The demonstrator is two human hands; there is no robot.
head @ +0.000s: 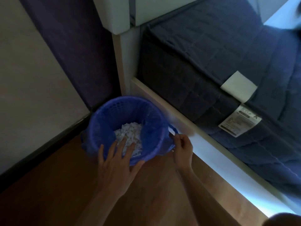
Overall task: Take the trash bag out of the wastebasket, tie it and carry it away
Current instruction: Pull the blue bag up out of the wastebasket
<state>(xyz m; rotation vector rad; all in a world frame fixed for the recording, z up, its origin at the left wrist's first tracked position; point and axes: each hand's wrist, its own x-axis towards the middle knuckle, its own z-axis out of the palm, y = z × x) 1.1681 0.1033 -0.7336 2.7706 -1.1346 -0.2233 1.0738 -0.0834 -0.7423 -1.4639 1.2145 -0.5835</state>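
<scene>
A blue mesh wastebasket point(123, 110) stands on the wooden floor in the corner by the bed. A blue trash bag point(151, 132) lines it and folds over the rim. White shredded paper point(128, 132) fills the bottom. My left hand point(117, 160) lies spread over the near rim, fingers reaching into the basket onto the paper. My right hand point(182, 147) is at the basket's right side, fingers pinched on the bag's handle loop point(172, 128).
A bed frame point(187, 118) with a dark blue mattress point(203, 54) runs along the right. A dark curtain point(73, 46) and a pale wall point(29, 87) close off the left. Wooden floor point(57, 185) lies in front.
</scene>
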